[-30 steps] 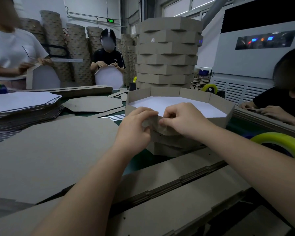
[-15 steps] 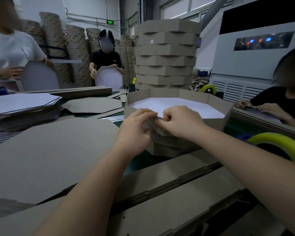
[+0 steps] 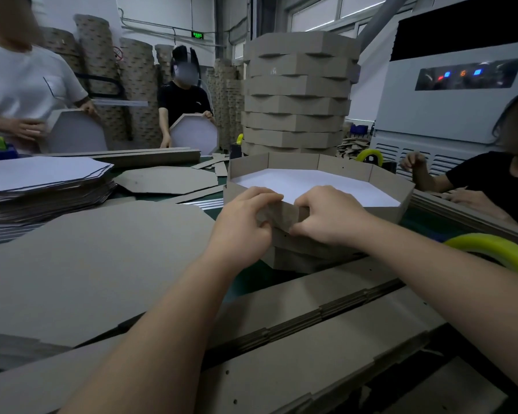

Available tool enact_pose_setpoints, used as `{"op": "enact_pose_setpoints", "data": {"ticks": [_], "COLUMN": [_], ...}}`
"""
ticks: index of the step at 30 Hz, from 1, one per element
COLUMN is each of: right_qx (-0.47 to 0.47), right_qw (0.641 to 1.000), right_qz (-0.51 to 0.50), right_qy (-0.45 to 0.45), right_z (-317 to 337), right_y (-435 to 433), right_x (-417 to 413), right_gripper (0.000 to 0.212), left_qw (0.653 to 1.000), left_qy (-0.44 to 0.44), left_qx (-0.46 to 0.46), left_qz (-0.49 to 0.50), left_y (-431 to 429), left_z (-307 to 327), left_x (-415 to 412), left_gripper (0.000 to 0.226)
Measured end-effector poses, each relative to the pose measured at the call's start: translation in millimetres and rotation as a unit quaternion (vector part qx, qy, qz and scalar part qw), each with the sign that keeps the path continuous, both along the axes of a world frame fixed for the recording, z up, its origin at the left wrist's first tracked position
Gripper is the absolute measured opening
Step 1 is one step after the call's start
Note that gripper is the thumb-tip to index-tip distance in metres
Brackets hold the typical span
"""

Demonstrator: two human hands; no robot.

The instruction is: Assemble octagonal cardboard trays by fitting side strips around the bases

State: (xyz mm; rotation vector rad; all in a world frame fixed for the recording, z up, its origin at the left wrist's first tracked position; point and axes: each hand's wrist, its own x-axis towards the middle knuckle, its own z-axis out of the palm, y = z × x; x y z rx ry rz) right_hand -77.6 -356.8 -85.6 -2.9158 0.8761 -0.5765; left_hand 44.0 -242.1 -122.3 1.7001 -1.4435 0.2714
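The left hand [image 3: 245, 222] and right hand [image 3: 326, 216] both pinch the side strip [image 3: 284, 215]. Cardboard sheets [image 3: 87, 264] cover the table [image 3: 244, 282] at 8 o'clock; stacked trays [image 3: 296, 94] tower at 12.

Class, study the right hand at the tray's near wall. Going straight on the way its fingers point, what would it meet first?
The right hand points leftward and pinches the side strip. Pushing on, it would probably meet the left hand just beyond, which grips the same strip.
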Motion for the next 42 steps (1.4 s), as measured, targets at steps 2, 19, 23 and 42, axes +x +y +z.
{"op": "enact_pose_setpoints", "data": {"ticks": [2,19,23,42], "right_qx": [-0.01,-0.05,-0.135,0.18], "right_qw": [1.0,0.996,0.991,0.97], "right_qz": [0.001,0.012,0.0,0.159], "right_qy": [-0.014,0.071,0.021,-0.032], "right_z": [-2.0,0.0,-3.8,-78.7], "right_y": [-0.1,0.5,20.2,139.8], "right_x": [1.7,1.6,3.5,81.6], "right_gripper": [0.031,0.03,0.035,0.034], "left_qw": [1.0,0.994,0.938,0.83], "left_qy": [0.004,0.062,0.016,-0.206], "left_qx": [0.0,0.08,0.321,0.493], "left_qz": [-0.001,0.03,0.134,0.159], "left_y": [-0.2,22.3,77.8,163.8], "left_z": [-0.1,10.4,10.7,-15.9], "left_x": [-0.8,1.4,42.7,75.0], "left_gripper": [0.049,0.049,0.039,0.036]}}
